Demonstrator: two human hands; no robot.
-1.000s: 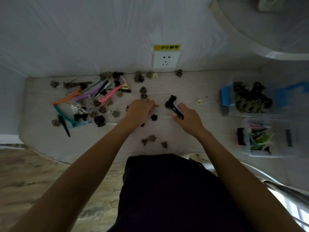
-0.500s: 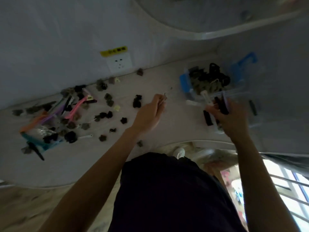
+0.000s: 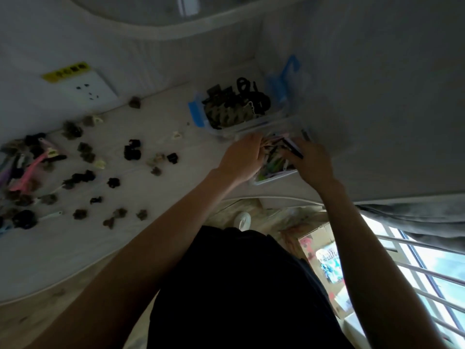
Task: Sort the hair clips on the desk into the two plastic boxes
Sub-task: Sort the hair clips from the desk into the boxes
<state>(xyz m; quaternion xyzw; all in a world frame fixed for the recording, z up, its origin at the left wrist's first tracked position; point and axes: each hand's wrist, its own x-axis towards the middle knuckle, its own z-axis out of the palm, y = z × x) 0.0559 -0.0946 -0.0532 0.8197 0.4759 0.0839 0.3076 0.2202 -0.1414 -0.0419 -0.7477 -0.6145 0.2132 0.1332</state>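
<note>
Head view: the right hand [image 3: 313, 162] pinches a slim black clip [image 3: 293, 149] over the nearer plastic box [image 3: 273, 176], while the left hand [image 3: 242, 159] grips thin pale clips [image 3: 266, 144] at that box's rim. Let go early, they could land in the farther box [image 3: 219, 131] of claw clips. Half a second earlier the left hand was mid-desk [image 3: 63, 248], where scattered clips [image 3: 85, 152] wait.

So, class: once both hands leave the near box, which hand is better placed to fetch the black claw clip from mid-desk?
Probably the left hand: the black claw clip lies on its side, away from the right hand.
</note>
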